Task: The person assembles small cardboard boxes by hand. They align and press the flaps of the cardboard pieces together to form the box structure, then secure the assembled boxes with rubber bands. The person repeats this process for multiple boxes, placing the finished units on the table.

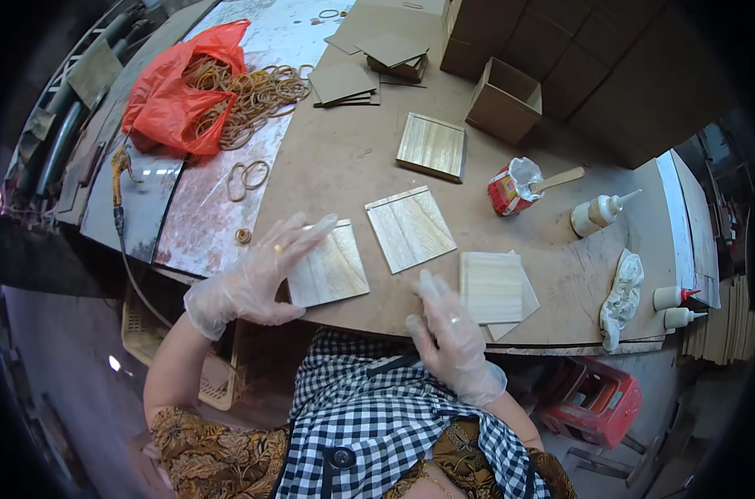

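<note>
Both of my hands wear thin clear gloves. My left hand (249, 270) is open, its fingers stretched over the left side of a square wooden panel (340, 264), with the thumb by its near left corner. My right hand (452, 333) has its fingers extended and the thumb apart, holding nothing visible. It hovers or rests at the table's near edge, left of a light wooden square (491, 287) that lies on a thin pale sheet (529, 299). Between and beyond my hands lies another square panel (411, 229). A thicker wooden square (431, 148) sits farther back.
A red bag (165, 104) spills rubber bands (257, 96) at the left. Thin boards (342, 83) and an open wooden box (505, 96) stand farther back. To the right are a tub (510, 190) with a stick, a glue bottle (594, 216), a crumpled cloth (623, 291) and small bottles (673, 298).
</note>
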A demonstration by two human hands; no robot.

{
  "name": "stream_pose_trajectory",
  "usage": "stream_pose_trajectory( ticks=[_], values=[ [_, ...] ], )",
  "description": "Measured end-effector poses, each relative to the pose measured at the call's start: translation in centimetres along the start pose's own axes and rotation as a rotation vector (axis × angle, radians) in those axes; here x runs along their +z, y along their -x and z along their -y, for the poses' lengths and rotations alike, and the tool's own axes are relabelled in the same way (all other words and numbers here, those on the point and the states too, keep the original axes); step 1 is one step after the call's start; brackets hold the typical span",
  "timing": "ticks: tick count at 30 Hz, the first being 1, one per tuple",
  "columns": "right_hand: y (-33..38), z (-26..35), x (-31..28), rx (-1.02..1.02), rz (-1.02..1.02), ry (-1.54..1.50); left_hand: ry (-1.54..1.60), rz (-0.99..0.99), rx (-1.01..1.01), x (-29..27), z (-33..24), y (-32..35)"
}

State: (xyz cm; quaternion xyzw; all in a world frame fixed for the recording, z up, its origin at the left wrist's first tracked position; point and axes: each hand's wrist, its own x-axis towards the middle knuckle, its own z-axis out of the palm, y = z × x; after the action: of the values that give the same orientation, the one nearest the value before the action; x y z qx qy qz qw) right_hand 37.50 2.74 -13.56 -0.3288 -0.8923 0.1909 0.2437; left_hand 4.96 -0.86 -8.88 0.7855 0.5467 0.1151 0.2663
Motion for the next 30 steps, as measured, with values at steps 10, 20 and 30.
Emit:
stream_pose_trajectory(
  ticks=[10, 20, 30],
  values=[
    [-1.9, -2.3, -0.8, 0.181, -0.073, 0.157, 0.385, -0.204, -0.031, -1.8, 2.1, 1.4],
    [-0.7, -1.0, -0.7, -0.134, -0.088, 0.095, 0.150, -0.459, -0.039, -3.6, 1.1, -2.3],
    [0.6, -2.2, 0.8, -0.179, -0.111, 0.039, -0.187, -0.555, -0.265, -6.2, 13.3, -16.7]
  ],
)
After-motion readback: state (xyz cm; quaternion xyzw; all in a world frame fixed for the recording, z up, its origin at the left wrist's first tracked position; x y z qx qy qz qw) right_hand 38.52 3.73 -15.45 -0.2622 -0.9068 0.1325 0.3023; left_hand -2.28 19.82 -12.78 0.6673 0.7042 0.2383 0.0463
